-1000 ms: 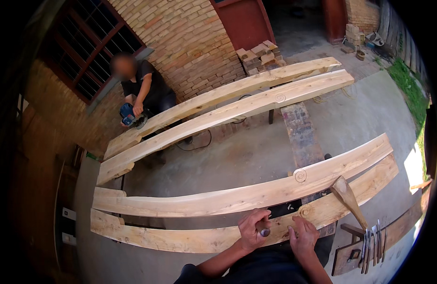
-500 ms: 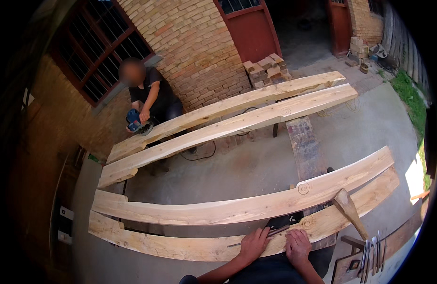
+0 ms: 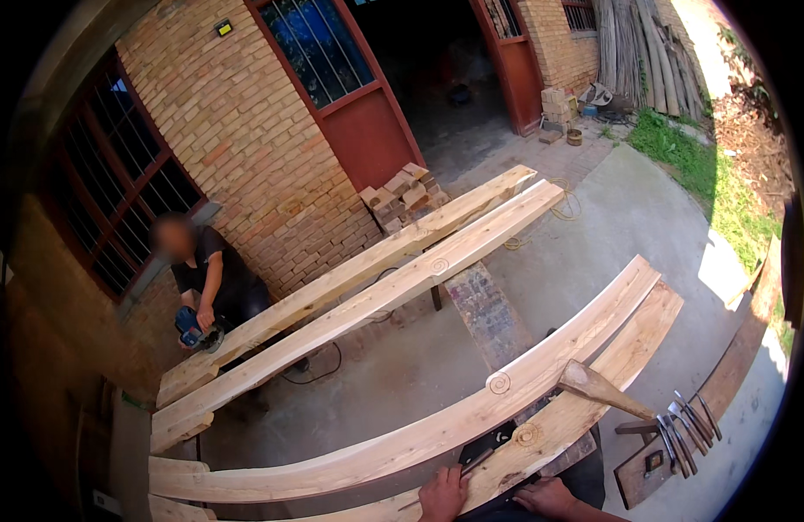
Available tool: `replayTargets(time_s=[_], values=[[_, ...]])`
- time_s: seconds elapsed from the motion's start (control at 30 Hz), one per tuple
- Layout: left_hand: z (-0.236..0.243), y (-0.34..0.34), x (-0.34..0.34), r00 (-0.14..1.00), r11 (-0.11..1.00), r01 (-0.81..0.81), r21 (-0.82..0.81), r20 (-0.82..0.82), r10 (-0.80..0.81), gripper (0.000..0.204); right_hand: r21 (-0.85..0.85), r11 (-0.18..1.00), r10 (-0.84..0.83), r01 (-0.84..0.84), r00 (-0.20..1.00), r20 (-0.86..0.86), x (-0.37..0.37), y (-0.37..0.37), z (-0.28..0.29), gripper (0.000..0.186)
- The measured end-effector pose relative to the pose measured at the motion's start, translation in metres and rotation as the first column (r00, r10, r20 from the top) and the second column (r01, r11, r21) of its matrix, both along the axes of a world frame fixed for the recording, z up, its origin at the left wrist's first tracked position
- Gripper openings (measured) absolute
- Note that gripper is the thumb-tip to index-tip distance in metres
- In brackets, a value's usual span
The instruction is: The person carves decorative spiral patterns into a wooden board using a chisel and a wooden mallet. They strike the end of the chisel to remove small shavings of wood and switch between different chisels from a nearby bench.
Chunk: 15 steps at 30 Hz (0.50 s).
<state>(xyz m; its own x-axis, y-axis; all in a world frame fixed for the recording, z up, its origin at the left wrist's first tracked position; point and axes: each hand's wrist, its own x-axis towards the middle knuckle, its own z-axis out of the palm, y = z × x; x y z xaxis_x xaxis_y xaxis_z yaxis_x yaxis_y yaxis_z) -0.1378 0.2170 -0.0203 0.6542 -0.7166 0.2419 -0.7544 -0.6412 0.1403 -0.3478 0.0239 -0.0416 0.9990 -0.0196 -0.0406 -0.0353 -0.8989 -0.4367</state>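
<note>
My left hand (image 3: 443, 498) is closed around a slim chisel (image 3: 477, 462), its dark handle slanting up to the right and its thin tip coming out on the left. It rests on the nearest pale beam (image 3: 569, 424), below a carved spiral (image 3: 527, 434). By that beam's near edge, against dark clothing, is my right hand (image 3: 548, 498). Its fingers look loosely stretched toward the left, with nothing visible in them. A wooden mallet (image 3: 593, 385) lies across the beam to the right, its handle pointing at several chisels (image 3: 686, 426) on a small wooden stand.
Just beyond lies a second curved beam (image 3: 402, 454) with a spiral. Two more beams (image 3: 350, 324) extend along the brick wall (image 3: 237, 139), where another person (image 3: 217, 271) holds a blue power tool (image 3: 193, 329). A plank (image 3: 487, 313) runs between the pairs. Bricks (image 3: 404, 196) are stacked by the doorway.
The view has swung right, so the scene sits further left and my hands lower. My right hand has come off the beam's top to its near edge. The chisel stays in my left hand.
</note>
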Motion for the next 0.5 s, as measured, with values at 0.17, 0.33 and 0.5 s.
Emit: replayTargets(time_s=[0.17, 0.33, 0.5], values=[[0.018, -0.001, 0.005, 0.999, 0.999, 0.028, -0.034, -0.016, -0.028, 0.028, -0.078, 0.996, 0.055, -0.050, 0.997, 0.061, 0.014, 0.004, -0.013, 0.020], [0.019, -0.004, 0.001, 0.998, 0.996, 0.046, -0.073, -0.047, -0.049, 0.028, -0.047, 0.998, -0.029, 0.032, 0.997, 0.072, 0.027, 0.017, -0.055, 0.035], [0.020, -0.003, -0.001, 0.998, 0.997, 0.025, -0.070, -0.049, -0.029, 0.028, 0.104, 0.993, -0.058, 0.059, 0.998, -0.007, 0.043, 0.017, -0.068, 0.038]])
